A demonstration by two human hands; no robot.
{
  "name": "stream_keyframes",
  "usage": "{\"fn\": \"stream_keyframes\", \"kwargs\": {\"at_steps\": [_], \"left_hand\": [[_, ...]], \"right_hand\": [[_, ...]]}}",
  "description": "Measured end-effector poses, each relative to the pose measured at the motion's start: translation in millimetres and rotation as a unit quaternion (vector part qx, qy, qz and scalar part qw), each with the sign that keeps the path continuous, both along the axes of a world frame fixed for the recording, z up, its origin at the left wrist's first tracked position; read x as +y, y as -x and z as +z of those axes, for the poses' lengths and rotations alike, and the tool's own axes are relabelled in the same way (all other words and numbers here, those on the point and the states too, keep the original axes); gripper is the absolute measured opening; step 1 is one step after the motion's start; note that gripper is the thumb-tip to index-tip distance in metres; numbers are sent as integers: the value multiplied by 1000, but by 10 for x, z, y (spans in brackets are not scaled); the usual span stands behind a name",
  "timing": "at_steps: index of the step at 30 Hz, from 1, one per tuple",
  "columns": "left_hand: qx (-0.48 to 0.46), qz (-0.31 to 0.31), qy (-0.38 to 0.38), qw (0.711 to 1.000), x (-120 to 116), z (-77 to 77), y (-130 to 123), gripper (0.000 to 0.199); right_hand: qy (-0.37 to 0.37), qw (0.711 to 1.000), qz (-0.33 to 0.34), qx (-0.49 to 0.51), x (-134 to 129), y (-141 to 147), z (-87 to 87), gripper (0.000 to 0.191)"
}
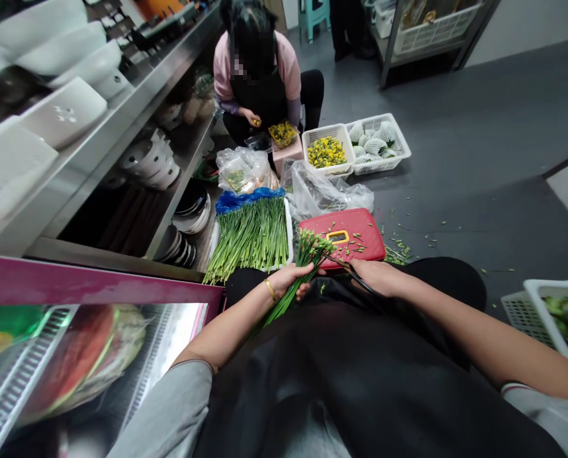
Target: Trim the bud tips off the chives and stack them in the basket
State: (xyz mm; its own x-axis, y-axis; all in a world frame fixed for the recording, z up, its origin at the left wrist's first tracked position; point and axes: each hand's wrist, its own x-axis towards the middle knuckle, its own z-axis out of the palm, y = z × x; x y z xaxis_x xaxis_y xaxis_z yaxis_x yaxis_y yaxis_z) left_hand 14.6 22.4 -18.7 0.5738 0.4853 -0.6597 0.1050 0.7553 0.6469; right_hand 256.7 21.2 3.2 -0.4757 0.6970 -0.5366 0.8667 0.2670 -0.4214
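My left hand (288, 280) is wrapped round a bunch of green stems (307, 257) with small buds at their upper end. Just to the right, my right hand (372, 277) is closed on dark-handled scissors (357, 278), whose blades point left at the budded end of the bunch. Under and beyond the hands lies a red lid (360, 228) with a yellow-rimmed handle, and small cut pieces are scattered on it. A thick layer of long green stems (255, 235) lies in a white basket with blue plastic at its far edge.
Across from me a person (259, 70) sits handling yellow flowers. White baskets hold yellow flowers (326, 152) and net-wrapped produce (374, 141). Plastic bags (312, 191) lie between us. Steel shelving (102, 121) with white dishes runs along the left. Another basket (532, 318) stands at right.
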Motion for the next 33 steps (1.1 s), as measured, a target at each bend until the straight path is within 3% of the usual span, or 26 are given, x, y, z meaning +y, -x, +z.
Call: {"fn": "stream_keyframes", "kwargs": {"at_steps": [9,18,24,33], "left_hand": [[-9,-21,28,999,-10,-56,7,60],[-12,-45,64,997,-21,-38,7,66],[-19,-25,55,998,-11,-56,72,63],[-29,-10,37,999,-14,-57,112,63]], "right_hand": [[13,1000,9,-2,-77,-71,-181,32],[-19,999,-42,-20,-191,-70,-168,37],[57,994,6,97,-243,-217,-157,35],[69,996,7,50,-268,-214,-31,33]]}}
